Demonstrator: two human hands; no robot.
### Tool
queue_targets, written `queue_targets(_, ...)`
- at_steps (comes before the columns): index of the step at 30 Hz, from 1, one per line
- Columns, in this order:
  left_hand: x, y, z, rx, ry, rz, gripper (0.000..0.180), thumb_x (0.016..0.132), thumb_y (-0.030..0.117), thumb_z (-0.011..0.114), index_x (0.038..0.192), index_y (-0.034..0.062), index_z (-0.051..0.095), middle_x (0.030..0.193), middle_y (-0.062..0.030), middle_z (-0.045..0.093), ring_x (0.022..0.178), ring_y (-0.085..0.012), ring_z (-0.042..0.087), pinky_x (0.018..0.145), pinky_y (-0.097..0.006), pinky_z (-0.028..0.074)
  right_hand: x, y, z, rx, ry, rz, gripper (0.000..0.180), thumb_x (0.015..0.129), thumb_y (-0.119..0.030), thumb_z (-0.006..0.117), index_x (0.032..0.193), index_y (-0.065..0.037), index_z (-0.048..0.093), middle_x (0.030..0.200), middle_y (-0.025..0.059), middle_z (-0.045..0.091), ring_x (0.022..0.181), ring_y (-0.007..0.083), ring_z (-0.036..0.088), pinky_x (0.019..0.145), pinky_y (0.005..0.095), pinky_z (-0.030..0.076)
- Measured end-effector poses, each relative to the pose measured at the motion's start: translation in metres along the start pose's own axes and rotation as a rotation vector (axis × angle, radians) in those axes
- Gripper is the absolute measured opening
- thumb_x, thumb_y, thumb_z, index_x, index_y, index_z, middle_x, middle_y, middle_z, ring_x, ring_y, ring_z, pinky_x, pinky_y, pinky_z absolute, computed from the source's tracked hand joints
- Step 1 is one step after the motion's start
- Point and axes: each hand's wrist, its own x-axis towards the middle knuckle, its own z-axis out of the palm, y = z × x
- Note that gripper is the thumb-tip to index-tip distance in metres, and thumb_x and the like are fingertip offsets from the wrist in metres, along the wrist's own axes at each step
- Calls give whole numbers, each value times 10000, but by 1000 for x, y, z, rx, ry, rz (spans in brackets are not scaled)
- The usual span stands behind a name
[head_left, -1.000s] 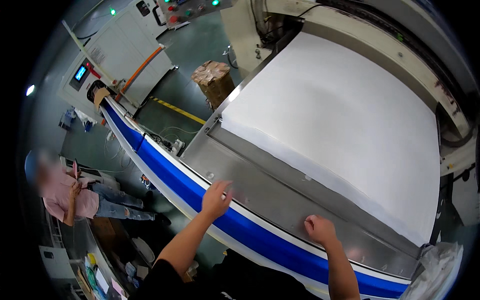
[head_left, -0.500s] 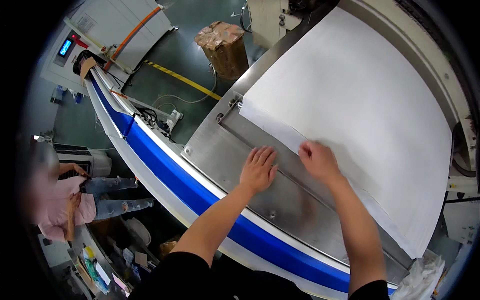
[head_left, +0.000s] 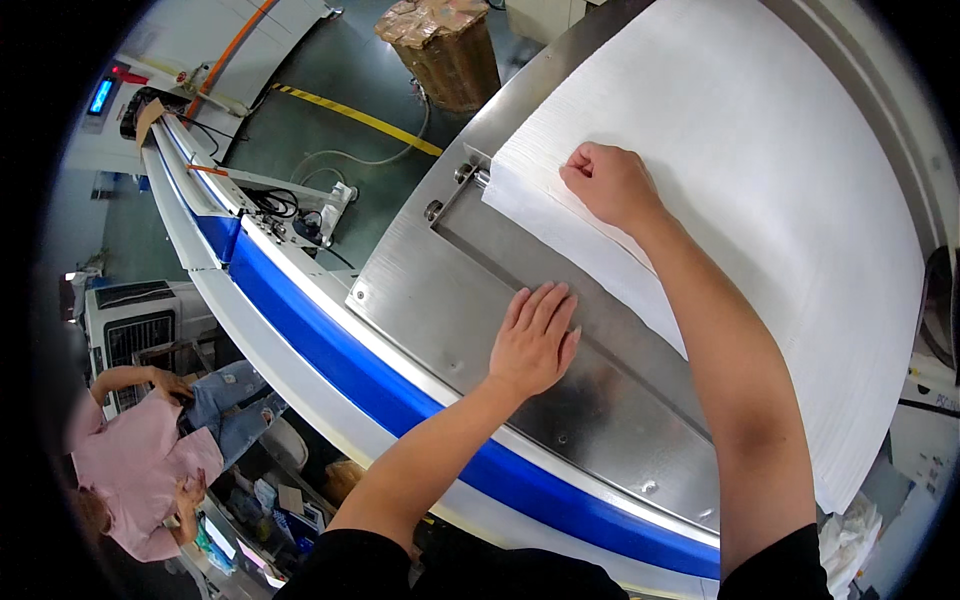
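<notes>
A large stack of white sheets [head_left: 760,210] lies across a bare metal plate [head_left: 480,370], its layered edge showing along the near left side. My right hand [head_left: 610,185] is over the stack near its left edge, the fingers curled together. What they pinch, if anything, is hidden. Below it, one sheet's white flap [head_left: 570,245] hangs out over the metal. My left hand [head_left: 537,340] rests palm down on the plate with its fingers stretched, holding nothing, apart from the sheets.
A blue and white curved rail [head_left: 330,335] runs along the machine's near side. Beyond stands a brown wrapped drum [head_left: 445,60] on the green floor, by a yellow stripe [head_left: 360,118]. A person in a pink shirt [head_left: 140,465] is at the left. Crumpled clear plastic [head_left: 850,540] hangs bottom right.
My right hand has moved up and away from me, from the sheets' near edge onto the stack. My left hand stays flat on the metal. The view has shifted slightly.
</notes>
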Motion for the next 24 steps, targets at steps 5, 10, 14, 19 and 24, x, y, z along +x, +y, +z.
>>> queue_targets(5, 5, -12, -2, -170, 40, -29, 421, 821, 183, 573, 1222, 69, 512, 1266, -118, 498, 1201, -310, 439, 1022, -443, 309, -1, 1, 3, -16, 50, 4, 177, 797, -257, 594, 809, -96, 668, 756, 102, 673, 733, 300, 645, 687, 402, 507)
queue_targets(10, 79, -49, -31, 80, 343, 36, 505, 784, 111, 572, 1279, 75, 478, 1309, -124, 484, 1206, -324, 442, 1024, -452, 308, -3, 5, 2, -46, 103, 28, 179, 797, -276, 603, 808, -111, 671, 756, 99, 673, 727, 303, 646, 682, 406, 506)
queue_targets(14, 112, -74, -36, 210, 322, 99, 524, 786, 94, 559, 1301, 91, 465, 1347, -104, 464, 1260, -286, 421, 1064, -456, 281, -1, 4, 3, -44, 112, 22, 181, 798, -284, 604, 804, -118, 673, 754, 94, 673, 727, 303, 646, 677, 410, 507)
queue_targets(19, 115, -83, -31, 243, 282, 136, 509, 793, 82, 545, 1295, 116, 473, 1344, -73, 476, 1273, -251, 427, 1065, -436, 295, -1, 7, 5, -52, 144, 10, 181, 796, -294, 607, 805, -127, 676, 749, 89, 673, 719, 299, 647, 671, 408, 510)
queue_targets(24, 111, -82, -30, 235, 289, 125, 485, 793, 83, 549, 1273, 118, 488, 1332, -69, 487, 1271, -247, 430, 1060, -427, 303, 0, 13, 7, -74, 174, 0, 182, 794, -301, 608, 798, -133, 676, 734, 81, 673, 700, 294, 648, 663, 402, 514)
